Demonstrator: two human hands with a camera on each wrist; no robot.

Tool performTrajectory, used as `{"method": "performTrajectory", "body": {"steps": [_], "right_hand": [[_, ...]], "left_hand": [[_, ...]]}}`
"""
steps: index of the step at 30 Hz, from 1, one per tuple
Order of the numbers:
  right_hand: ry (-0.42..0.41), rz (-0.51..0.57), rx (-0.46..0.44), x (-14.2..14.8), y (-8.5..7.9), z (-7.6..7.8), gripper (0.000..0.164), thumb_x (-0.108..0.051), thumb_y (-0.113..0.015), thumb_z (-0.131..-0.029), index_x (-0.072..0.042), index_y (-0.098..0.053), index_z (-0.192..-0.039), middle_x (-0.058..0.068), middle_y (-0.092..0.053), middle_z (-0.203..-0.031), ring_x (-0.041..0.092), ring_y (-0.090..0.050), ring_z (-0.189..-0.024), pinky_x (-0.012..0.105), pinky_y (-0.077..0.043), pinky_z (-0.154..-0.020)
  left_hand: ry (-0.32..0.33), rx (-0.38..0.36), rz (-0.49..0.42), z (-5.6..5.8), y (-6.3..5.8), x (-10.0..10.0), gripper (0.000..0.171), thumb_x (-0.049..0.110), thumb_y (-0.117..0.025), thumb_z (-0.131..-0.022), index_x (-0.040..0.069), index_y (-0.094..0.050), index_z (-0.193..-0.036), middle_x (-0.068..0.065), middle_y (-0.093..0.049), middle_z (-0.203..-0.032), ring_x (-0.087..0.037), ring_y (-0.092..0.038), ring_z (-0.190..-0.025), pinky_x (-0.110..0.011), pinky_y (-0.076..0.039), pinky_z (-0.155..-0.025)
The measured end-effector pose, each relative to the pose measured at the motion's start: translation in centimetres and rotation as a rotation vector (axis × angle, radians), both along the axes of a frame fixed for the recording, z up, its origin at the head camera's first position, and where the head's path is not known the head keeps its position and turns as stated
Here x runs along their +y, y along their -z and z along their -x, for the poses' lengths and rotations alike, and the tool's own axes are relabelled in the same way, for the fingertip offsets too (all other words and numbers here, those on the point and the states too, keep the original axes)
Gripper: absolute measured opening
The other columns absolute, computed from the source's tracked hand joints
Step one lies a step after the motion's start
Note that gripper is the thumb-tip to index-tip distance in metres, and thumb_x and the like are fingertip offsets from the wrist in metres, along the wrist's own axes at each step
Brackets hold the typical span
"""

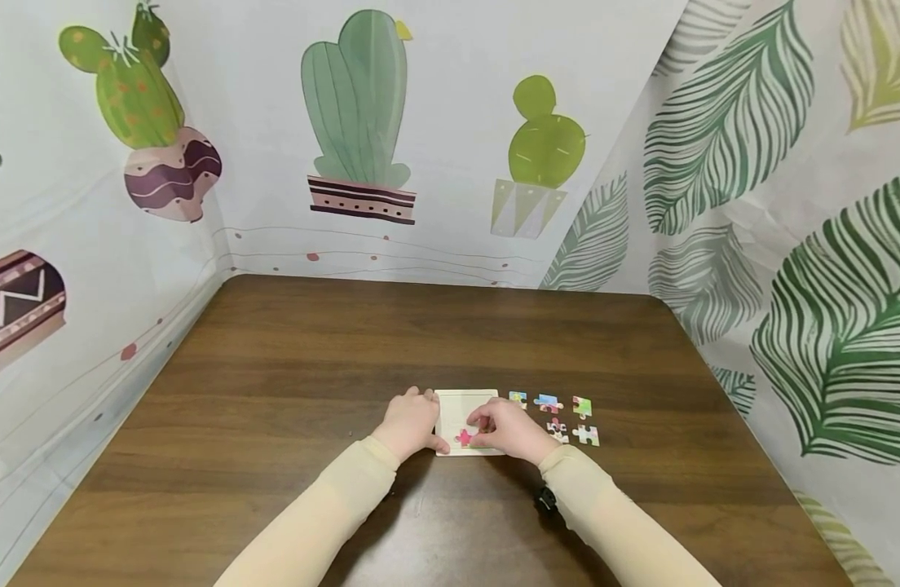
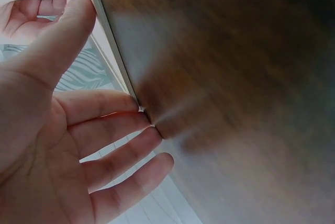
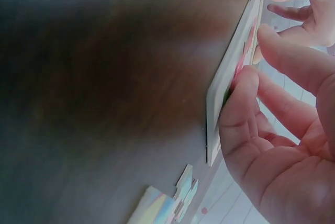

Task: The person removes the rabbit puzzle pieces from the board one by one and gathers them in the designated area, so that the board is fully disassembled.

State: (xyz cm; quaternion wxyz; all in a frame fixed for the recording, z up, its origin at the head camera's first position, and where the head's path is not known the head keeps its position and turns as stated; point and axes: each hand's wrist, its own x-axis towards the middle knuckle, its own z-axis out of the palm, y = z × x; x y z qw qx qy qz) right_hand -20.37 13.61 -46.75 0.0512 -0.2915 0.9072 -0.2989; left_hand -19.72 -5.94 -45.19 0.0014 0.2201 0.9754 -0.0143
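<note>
A shallow light-coloured puzzle tray [image 1: 457, 399] lies on the table between the hands. My left hand [image 1: 412, 424] rests along its left side; in the left wrist view the nearly straight fingers [image 2: 112, 109] touch the tray's edge and the thumb lies over the rim. Inside the tray's front part, a pink puzzle piece [image 1: 463, 438] shows beside my right hand [image 1: 512, 428]. The right fingers are curled, with thumb and forefinger at a pink-and-green puzzle piece low in the tray. That piece is mostly hidden under the hand, though a green bit [image 3: 227, 96] shows.
Several loose puzzle pieces lie right of the tray, among them a blue one [image 1: 548, 403], a green one [image 1: 582, 406] and a whitish one [image 1: 586, 434]. The brown wooden table [image 1: 311, 350] extends around them, with printed cloth [image 1: 450, 147] hanging behind.
</note>
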Motion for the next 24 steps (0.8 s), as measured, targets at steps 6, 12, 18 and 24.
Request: {"method": "performTrajectory", "body": {"steps": [6, 12, 18, 24], "right_hand": [[-0.007, 0.011, -0.007, -0.29, 0.29, -0.10, 0.015, -0.009, -0.080, -0.072, -0.007, -0.070, -0.083, 0.003, -0.058, -0.071, 0.014, -0.051, -0.068, 0.020, -0.040, -0.061], [-0.003, 0.007, 0.008, -0.34, 0.52, -0.14, 0.014, -0.007, -0.080, -0.072, -0.008, -0.068, -0.079, 0.002, -0.056, -0.071, 0.012, -0.050, -0.069, 0.020, -0.041, -0.061], [-0.007, 0.009, 0.039, -0.37, 0.55, -0.29, 0.015, -0.007, -0.080, -0.071, -0.008, -0.066, -0.077, 0.001, -0.056, -0.071, 0.012, -0.050, -0.069, 0.019, -0.042, -0.061], [0.002, -0.009, 0.030, -0.37, 0.45, -0.44, 0.017, -0.010, -0.081, -0.071, -0.012, -0.064, -0.070, -0.002, -0.053, -0.071, 0.009, -0.046, -0.069, 0.020, -0.040, -0.062]], "left_hand": [[0.001, 0.006, -0.011, -0.09, 0.07, -0.12, 0.079, 0.061, -0.078, -0.058, 0.002, -0.067, -0.109, -0.006, -0.062, -0.097, -0.024, -0.055, -0.088, -0.036, -0.052, -0.062], [0.002, 0.003, -0.013, -0.07, 0.03, -0.05, 0.079, 0.061, -0.079, -0.058, 0.002, -0.067, -0.110, -0.007, -0.063, -0.100, -0.024, -0.055, -0.089, -0.037, -0.052, -0.063], [-0.002, -0.002, -0.006, -0.10, 0.06, -0.02, 0.080, 0.061, -0.078, -0.059, 0.002, -0.066, -0.111, -0.007, -0.063, -0.103, -0.024, -0.055, -0.089, -0.037, -0.053, -0.063], [0.001, 0.002, -0.002, -0.06, 0.06, -0.02, 0.079, 0.061, -0.077, -0.059, 0.003, -0.067, -0.111, -0.007, -0.063, -0.102, -0.024, -0.055, -0.088, -0.036, -0.052, -0.062]]}}
